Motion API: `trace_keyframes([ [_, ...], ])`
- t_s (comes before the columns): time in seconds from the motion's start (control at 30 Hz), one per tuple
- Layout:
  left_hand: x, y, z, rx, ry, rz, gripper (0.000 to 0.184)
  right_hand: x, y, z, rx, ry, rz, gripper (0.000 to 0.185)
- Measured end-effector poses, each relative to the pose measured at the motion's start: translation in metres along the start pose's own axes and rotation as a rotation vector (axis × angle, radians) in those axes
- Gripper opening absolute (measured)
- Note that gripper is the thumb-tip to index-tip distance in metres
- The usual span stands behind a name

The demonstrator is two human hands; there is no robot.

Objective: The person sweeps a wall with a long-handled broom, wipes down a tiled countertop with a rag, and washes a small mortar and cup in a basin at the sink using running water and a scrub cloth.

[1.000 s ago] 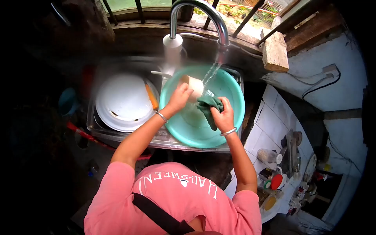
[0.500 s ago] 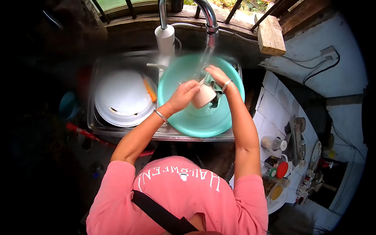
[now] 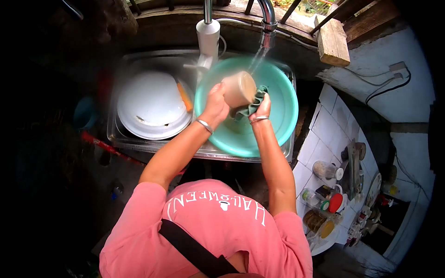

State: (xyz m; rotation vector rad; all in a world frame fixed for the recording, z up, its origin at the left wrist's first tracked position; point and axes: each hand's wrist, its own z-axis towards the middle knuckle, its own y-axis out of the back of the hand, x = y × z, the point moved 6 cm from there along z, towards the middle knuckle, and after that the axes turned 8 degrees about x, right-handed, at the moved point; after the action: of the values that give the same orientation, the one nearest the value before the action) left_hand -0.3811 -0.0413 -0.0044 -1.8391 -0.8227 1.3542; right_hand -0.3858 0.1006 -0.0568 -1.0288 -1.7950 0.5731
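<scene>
My left hand [image 3: 217, 105] is closed around the side of a pale beige cup [image 3: 237, 89], which lies tilted with its round base facing right. A crumpled dark green cloth [image 3: 252, 105] is gripped in my right hand [image 3: 263, 107], close beside the cup's lower right side. Both hands are over a mint green basin [image 3: 283, 127] set in the metal sink. Above it a chrome faucet [image 3: 268, 23] pours a stream of water behind the cup. Part of the cloth is hidden by the right hand.
Left of the basin, large white dishes [image 3: 150, 104] sit in the sink with an orange item [image 3: 184, 96] on them. A white faucet body [image 3: 207, 39] rises between the two sides. Jars [image 3: 324, 170] and lids crowd the tiled counter [image 3: 320, 143] at right.
The cup has been raised and turned so its base shows. My right hand and the cloth have moved down, off the cup's far side to its lower right. The view has shifted slightly.
</scene>
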Motion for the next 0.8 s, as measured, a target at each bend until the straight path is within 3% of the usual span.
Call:
trace_keyframes([
  [0.1, 0.013, 0.007, 0.006, -0.084, -0.055, -0.002, 0.023, 0.005, -0.005, -0.019, -0.297, 0.275, -0.166, 0.042],
  [0.2, 0.018, 0.002, 0.005, -0.165, -0.045, 0.08, 0.024, 0.009, -0.034, -0.041, -0.219, 0.573, -0.501, 0.052],
  [0.23, 0.019, 0.001, 0.004, -0.161, -0.03, 0.076, 0.025, 0.005, -0.034, -0.044, -0.323, 0.663, -0.752, 0.06],
  [0.27, 0.02, 0.0, 0.003, -0.157, -0.013, 0.073, 0.026, 0.006, -0.052, -0.056, -0.23, 0.665, -0.951, 0.067],
  [0.33, 0.022, -0.003, 0.001, -0.129, 0.02, 0.058, 0.029, 0.011, -0.082, -0.077, -0.169, 0.911, -1.346, 0.07],
  [0.47, 0.019, -0.003, -0.007, -0.043, 0.08, 0.018, 0.036, 0.019, -0.07, -0.069, -0.034, 1.014, -1.475, 0.061],
  [0.6, -0.001, 0.011, -0.011, -0.021, 0.128, -0.02, 0.043, 0.031, -0.013, -0.025, 0.047, 0.754, -1.296, 0.051],
  [0.7, -0.011, 0.016, -0.011, 0.01, 0.125, -0.067, 0.047, 0.037, 0.01, 0.005, -0.108, 0.483, -1.793, 0.051],
  [0.8, -0.016, 0.014, -0.013, -0.021, 0.164, -0.073, 0.051, 0.007, 0.03, 0.001, 0.159, 0.075, -2.486, 0.059],
])
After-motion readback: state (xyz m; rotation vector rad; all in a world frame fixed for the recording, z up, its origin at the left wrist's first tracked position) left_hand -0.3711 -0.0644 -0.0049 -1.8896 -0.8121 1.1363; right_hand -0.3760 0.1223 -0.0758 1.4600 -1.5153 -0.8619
